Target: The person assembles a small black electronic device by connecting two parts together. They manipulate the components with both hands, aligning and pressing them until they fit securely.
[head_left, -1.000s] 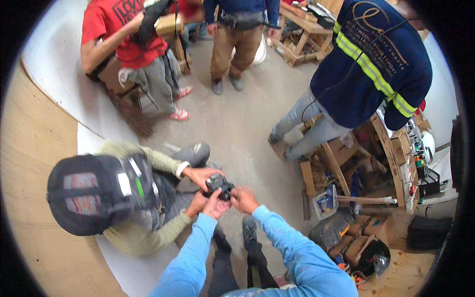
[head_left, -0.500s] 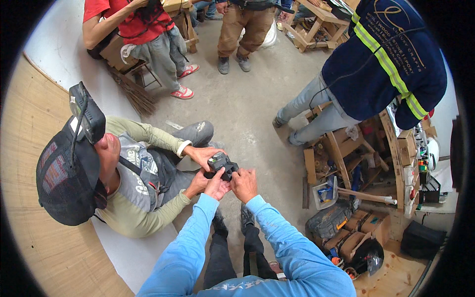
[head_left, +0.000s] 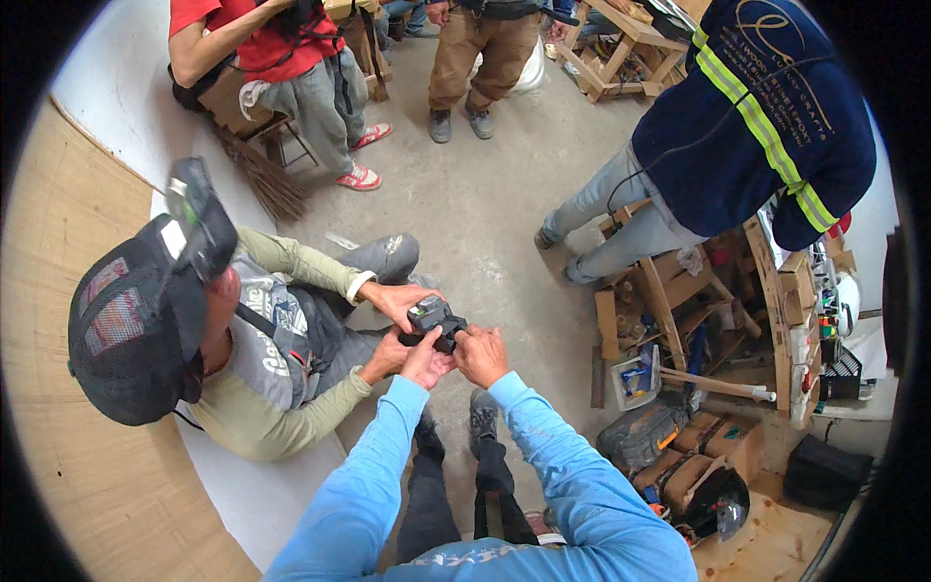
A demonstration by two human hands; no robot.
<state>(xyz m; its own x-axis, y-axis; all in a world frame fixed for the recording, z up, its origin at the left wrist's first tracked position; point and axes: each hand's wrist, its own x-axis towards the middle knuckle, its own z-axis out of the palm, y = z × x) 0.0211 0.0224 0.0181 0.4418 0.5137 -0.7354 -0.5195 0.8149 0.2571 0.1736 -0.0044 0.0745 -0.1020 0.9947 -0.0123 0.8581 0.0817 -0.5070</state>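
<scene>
A small black box-shaped device (head_left: 433, 315) is held between my hands and those of a seated person; its exact kind I cannot make out. My left hand (head_left: 425, 364) grips its near underside, fingers curled. On its right side my right hand (head_left: 482, 356) is closed, thumb and fingertips pressed against it. From the left, the seated person's upper hand (head_left: 395, 303) wraps the far side, and the lower hand (head_left: 385, 359) supports it from beneath. Part of the device is hidden behind all these fingers.
The seated person wears a black mesh cap (head_left: 136, 320) with a device on its front. At right, someone in a navy jacket (head_left: 756, 116) stands by a cluttered wooden bench (head_left: 776, 320). A grey tool case (head_left: 645, 434) and cardboard boxes (head_left: 722, 436) lie below. Others stand on the concrete floor (head_left: 504, 213).
The seated person's head has turned and tipped lower toward the device. My hands stay on the device, with my right fingers shifted slightly.
</scene>
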